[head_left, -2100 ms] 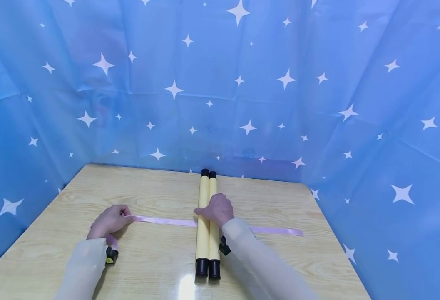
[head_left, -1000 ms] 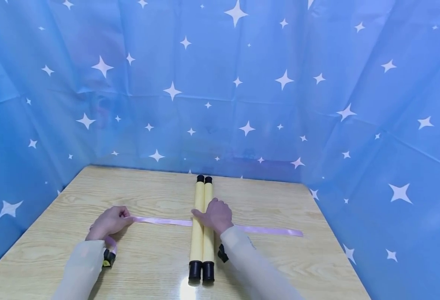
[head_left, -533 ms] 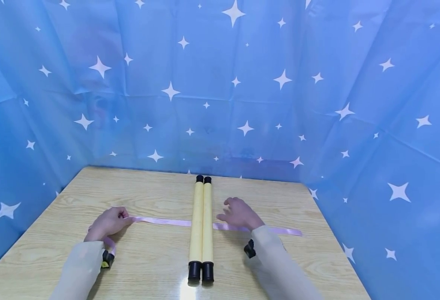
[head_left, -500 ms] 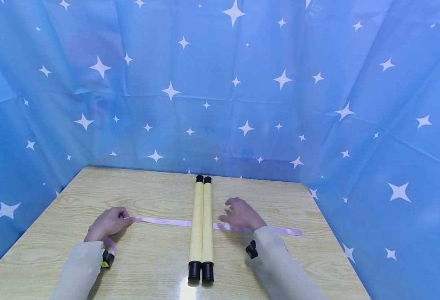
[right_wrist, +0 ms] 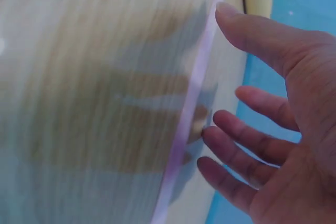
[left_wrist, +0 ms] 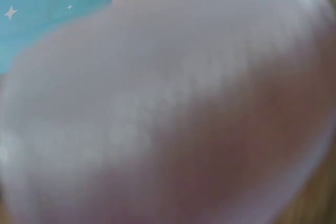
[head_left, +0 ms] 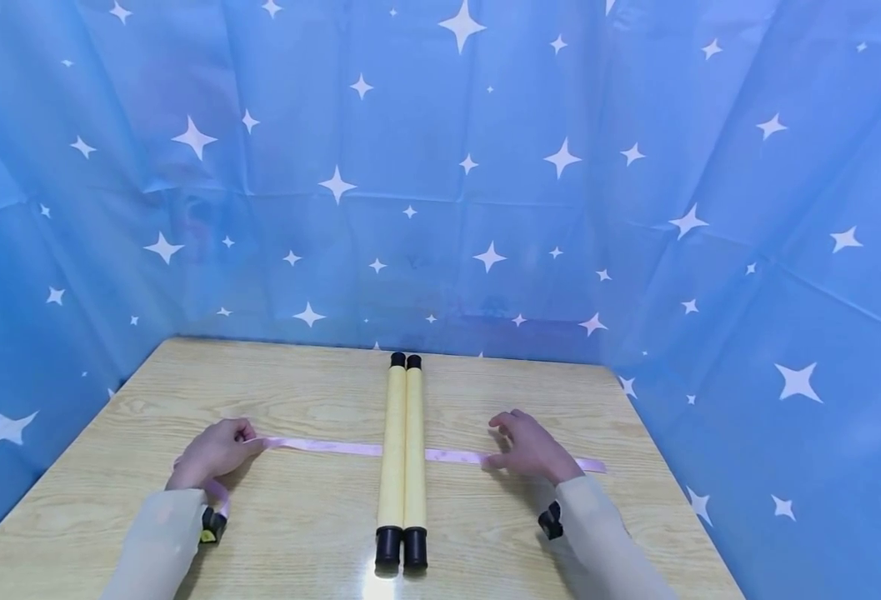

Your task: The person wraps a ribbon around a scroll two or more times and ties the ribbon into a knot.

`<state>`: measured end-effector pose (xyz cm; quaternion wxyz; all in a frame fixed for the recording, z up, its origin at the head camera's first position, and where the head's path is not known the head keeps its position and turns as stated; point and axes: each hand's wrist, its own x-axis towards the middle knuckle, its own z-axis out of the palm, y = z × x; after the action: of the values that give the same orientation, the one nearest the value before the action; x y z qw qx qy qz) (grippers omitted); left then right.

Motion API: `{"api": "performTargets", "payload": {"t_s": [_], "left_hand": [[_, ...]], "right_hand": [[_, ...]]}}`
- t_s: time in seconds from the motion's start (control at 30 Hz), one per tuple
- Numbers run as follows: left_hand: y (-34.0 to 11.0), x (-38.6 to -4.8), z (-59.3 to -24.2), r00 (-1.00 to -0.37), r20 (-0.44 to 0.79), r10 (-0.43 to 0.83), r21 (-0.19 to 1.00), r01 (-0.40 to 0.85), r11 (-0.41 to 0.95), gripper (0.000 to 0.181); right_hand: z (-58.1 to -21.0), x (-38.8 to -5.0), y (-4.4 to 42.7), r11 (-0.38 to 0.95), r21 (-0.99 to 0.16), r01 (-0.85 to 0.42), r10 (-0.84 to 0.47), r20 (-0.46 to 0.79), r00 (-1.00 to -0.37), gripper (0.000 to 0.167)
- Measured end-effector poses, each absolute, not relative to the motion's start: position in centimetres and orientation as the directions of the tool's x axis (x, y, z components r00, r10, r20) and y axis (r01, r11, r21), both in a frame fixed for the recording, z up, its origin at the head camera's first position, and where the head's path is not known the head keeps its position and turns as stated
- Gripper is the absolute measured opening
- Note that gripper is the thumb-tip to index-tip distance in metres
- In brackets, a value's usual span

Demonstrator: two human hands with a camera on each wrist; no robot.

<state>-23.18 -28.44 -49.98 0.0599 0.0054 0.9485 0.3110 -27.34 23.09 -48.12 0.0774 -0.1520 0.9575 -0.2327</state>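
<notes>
Two cream tubes with black end caps, a left one [head_left: 392, 450] and a right one [head_left: 414, 450], lie side by side across a pink ribbon [head_left: 327, 446]. My left hand [head_left: 213, 452] pinches the ribbon left of the tubes; a loose piece hangs by that wrist. To the right of the tubes, my right hand [head_left: 533, 448] hovers over the ribbon with relaxed, spread fingers and holds nothing. In the right wrist view the ribbon [right_wrist: 191, 93] runs past the fingertips. A blurred pale surface covers most of the left wrist view, hiding the left fingers there.
The light wooden table [head_left: 297, 525] reaches back to a blue curtain [head_left: 410, 167] with white stars. Its right edge slopes away beyond my right hand. The ribbon's free end [head_left: 593, 465] lies near that side.
My right hand has let go of the tubes and moved right over the ribbon. Before that, the tubes shifted slightly left and nearer. My left hand keeps its pinch, almost still.
</notes>
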Motion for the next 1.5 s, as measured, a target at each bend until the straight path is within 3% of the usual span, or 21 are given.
{"api": "performTargets", "payload": {"t_s": [0.27, 0.43, 0.6, 0.87, 1.03, 1.23, 1.5], "left_hand": [[-28.5, -23.1, -50.2, -0.993, -0.115, 0.034, 0.585, -0.04, 0.81, 0.033], [-28.5, -23.1, -50.1, -0.993, -0.112, 0.033, 0.582, -0.039, 0.813, 0.033], [-28.5, -23.1, -50.2, -0.993, -0.115, 0.035, 0.574, -0.038, 0.818, 0.033], [-28.5, -23.2, -50.5, -0.994, -0.097, 0.042, 0.573, -0.021, 0.82, 0.033], [-28.5, -23.2, -50.4, -0.995, -0.09, 0.049, 0.581, -0.012, 0.814, 0.032], [-28.7, -23.3, -50.2, -0.994, -0.079, 0.077, 0.612, 0.013, 0.791, 0.03], [-29.8, -23.5, -49.9, -0.987, -0.027, 0.161, 0.653, 0.104, 0.75, 0.027]], "right_hand": [[-48.7, -26.6, 24.0, 0.841, -0.5, -0.207, -0.287, -0.088, -0.954, 0.034], [-49.0, -26.2, 24.2, 0.821, -0.518, -0.239, -0.33, -0.09, -0.94, 0.017], [-48.9, -26.0, 24.4, 0.8, -0.537, -0.268, -0.366, -0.082, -0.927, 0.019], [-48.1, -26.3, 25.3, 0.762, -0.621, -0.182, -0.344, -0.15, -0.927, 0.017], [-47.9, -26.8, 26.3, 0.769, -0.621, -0.153, -0.333, -0.184, -0.925, 0.033], [-47.4, -27.2, 27.2, 0.746, -0.641, -0.18, -0.349, -0.148, -0.925, 0.039], [-46.9, -27.5, 28.2, 0.78, -0.6, -0.178, -0.275, -0.072, -0.959, 0.038]]}}
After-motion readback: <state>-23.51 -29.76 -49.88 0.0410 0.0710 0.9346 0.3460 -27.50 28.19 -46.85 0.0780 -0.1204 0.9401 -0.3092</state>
